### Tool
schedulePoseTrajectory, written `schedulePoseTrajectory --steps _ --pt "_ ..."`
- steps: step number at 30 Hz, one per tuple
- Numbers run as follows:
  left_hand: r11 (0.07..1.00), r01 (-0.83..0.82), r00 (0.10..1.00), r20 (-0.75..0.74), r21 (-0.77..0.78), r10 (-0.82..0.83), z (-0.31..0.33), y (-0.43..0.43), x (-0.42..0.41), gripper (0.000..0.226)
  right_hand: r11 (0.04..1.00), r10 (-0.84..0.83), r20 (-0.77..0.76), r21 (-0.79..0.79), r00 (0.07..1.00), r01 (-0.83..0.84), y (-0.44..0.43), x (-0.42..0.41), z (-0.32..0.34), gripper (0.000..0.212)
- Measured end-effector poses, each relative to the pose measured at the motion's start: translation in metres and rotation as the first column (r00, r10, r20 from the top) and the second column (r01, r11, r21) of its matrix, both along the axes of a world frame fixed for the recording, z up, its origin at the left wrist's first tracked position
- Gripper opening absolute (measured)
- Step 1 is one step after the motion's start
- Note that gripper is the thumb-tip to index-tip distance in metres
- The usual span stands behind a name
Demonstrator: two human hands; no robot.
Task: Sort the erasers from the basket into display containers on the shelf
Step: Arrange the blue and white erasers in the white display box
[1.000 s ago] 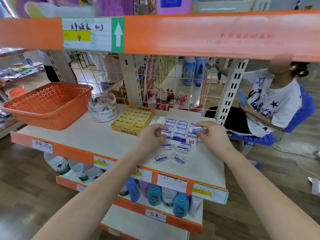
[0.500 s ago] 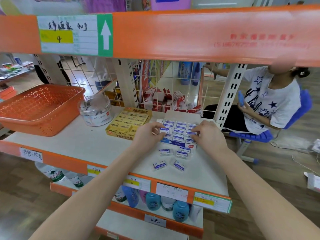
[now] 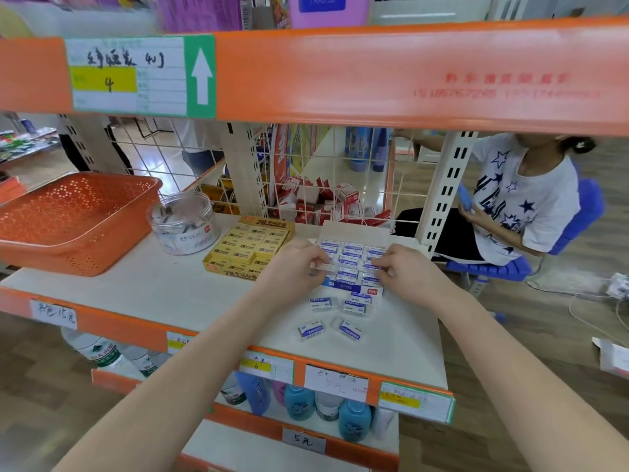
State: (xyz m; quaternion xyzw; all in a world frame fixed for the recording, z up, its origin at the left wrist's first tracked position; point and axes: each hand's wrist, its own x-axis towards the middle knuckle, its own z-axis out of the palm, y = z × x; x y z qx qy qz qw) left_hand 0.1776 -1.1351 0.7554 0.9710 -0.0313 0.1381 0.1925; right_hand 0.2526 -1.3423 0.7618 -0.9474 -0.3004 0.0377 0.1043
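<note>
A white display box [image 3: 354,290] of blue-and-white erasers lies on the shelf's right half. My left hand [image 3: 292,267] is at the box's left edge and pinches a wrapped eraser [image 3: 322,267] between thumb and fingers. At the box's right rows, the curled fingertips of my right hand [image 3: 406,272] pinch an eraser [image 3: 372,266] that lies among the packed ones. Several loose erasers [image 3: 311,329] lie on the shelf in front of the box. The orange basket [image 3: 78,216] stands at the far left, and its inside looks bare from here.
A clear jar [image 3: 185,223] and a yellow box of 2B erasers [image 3: 250,247] stand between basket and white box. A wire grid backs the shelf board [image 3: 163,287]. The upper shelf's orange edge [image 3: 340,73] hangs overhead. A seated person [image 3: 517,206] is behind on the right.
My right hand has lowered the eraser it held above the box down into the right rows. My left hand has shifted a little toward the box's left edge with its eraser.
</note>
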Motion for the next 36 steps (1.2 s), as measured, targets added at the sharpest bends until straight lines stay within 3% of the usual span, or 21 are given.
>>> schedulePoseTrajectory --steps 6,17,28,36 --pt "0.998 -0.034 0.997 -0.070 -0.058 0.030 0.007 -0.003 0.007 0.013 1.000 -0.006 -0.030 0.002 1.000 0.006 0.000 -0.002 -0.003 0.042" --pt "0.999 -0.031 0.996 -0.090 -0.041 0.027 0.006 0.003 0.003 0.014 1.000 -0.002 -0.009 0.007 1.000 0.002 0.000 -0.005 -0.004 0.035" --pt "0.957 -0.183 0.939 -0.249 0.224 0.238 0.015 0.002 0.015 0.024 0.999 -0.023 -0.001 0.042 1.000 0.023 0.001 -0.005 -0.008 0.035" --pt "0.947 -0.236 0.913 -0.286 0.218 0.293 0.018 -0.001 0.016 0.020 0.962 -0.190 0.166 0.228 0.968 0.150 0.007 -0.014 -0.019 0.029"
